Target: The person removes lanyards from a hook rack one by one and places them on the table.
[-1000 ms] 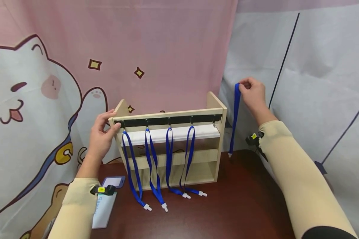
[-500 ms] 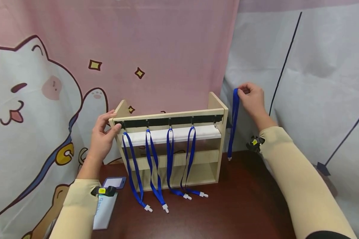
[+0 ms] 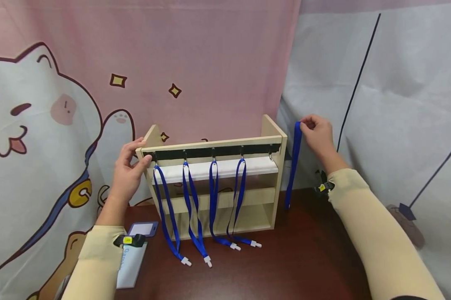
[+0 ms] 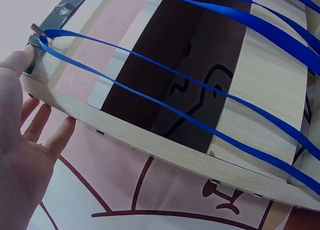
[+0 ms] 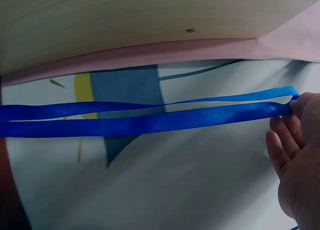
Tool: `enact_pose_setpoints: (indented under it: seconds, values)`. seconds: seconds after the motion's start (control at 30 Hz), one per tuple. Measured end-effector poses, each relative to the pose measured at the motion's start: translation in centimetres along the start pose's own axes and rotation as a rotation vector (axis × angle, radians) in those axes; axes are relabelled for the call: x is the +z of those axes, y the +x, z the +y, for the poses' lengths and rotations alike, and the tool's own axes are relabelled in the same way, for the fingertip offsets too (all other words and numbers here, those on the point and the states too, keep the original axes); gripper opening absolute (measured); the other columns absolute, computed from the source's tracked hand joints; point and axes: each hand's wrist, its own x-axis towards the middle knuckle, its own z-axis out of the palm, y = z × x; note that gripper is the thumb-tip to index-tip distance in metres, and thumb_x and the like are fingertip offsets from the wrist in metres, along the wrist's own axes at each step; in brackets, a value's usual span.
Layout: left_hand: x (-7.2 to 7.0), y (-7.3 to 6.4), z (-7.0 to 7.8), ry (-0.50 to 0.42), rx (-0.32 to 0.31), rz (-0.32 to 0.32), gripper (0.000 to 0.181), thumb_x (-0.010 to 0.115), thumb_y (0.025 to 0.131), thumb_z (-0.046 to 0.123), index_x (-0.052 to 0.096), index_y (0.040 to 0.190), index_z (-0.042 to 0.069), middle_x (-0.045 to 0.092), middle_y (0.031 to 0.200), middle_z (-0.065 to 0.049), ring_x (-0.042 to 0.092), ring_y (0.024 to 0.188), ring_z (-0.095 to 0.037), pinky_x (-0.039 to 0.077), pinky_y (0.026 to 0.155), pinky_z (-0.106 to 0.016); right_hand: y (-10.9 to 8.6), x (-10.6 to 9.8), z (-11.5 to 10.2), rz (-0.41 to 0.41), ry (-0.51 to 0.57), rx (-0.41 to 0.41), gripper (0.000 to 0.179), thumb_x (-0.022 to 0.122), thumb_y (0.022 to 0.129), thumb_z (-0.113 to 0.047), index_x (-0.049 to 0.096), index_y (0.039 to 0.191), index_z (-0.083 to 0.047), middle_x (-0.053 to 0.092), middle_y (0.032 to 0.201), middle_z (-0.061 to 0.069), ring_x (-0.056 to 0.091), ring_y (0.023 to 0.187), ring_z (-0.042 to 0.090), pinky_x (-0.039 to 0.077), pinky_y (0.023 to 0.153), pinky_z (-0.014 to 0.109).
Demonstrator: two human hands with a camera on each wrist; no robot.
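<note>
My right hand pinches the top of a blue lanyard, which hangs down to the right of a small wooden shelf unit. In the right wrist view, the lanyard's two strands run from the fingertips. My left hand holds the unit's upper left corner, its thumb on the front and its fingers along the side panel. Across the front runs a black strip with several hooks. Blue lanyards with white clips hang from all of them except the rightmost hook.
On the dark red-brown table, a blue-rimmed badge holder and a white box with blue lettering lie at the left. A printed cloth hangs behind the unit, with grey-white cloth at the right.
My right hand has come down steadily beside the unit, and the lanyard's lower end has dropped towards the table. The left hand stays at the corner.
</note>
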Motion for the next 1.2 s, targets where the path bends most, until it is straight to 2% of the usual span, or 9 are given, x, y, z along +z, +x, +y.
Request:
enact_pose_setpoints:
  seconds: [0.27,0.63,1.0,1.2]
  values:
    - [-0.1,0.0,-0.2,-0.003,0.003,0.003,0.044,0.071,0.108,0.003,0.061,0.151,0.004,0.048,0.166,-0.006,0.048,0.151,-0.026,0.053,0.104,-0.018,-1.7,0.7,1.5,-0.026,-0.022,0.018,0.019,0.067,0.109,-0.016,0.077,0.114,0.0,0.074,0.101,0.016,0.06,0.085,0.013,0.044,0.074,0.024]
    - [-0.1,0.0,-0.2,-0.012,0.017,0.01,0.042,0.07,0.107,0.001,0.062,0.148,0.002,0.049,0.165,-0.007,0.048,0.15,-0.025,0.053,0.104,-0.019,-3.6,2.1,2.8,-0.056,-0.02,0.0,0.018,0.069,0.108,-0.014,0.077,0.113,0.001,0.076,0.103,0.02,0.063,0.088,0.017,0.045,0.076,0.022]
    - [-0.1,-0.1,-0.3,0.002,0.012,0.01,0.042,0.07,0.107,0.002,0.062,0.149,0.003,0.049,0.165,-0.006,0.048,0.151,-0.023,0.053,0.104,-0.019,-5.7,2.5,4.5,-0.106,-0.043,0.085,0.018,0.07,0.109,-0.016,0.077,0.117,-0.001,0.077,0.11,0.019,0.065,0.097,0.026,0.047,0.076,0.024]
    - [-0.1,-0.1,-0.3,0.006,0.005,0.009,0.043,0.071,0.107,0.004,0.062,0.149,0.004,0.049,0.166,-0.005,0.047,0.152,-0.024,0.053,0.105,-0.02,-6.7,3.0,5.5,-0.095,-0.072,0.069,0.014,0.073,0.106,-0.013,0.078,0.114,-0.002,0.079,0.108,0.018,0.068,0.095,0.026,0.046,0.073,0.019]
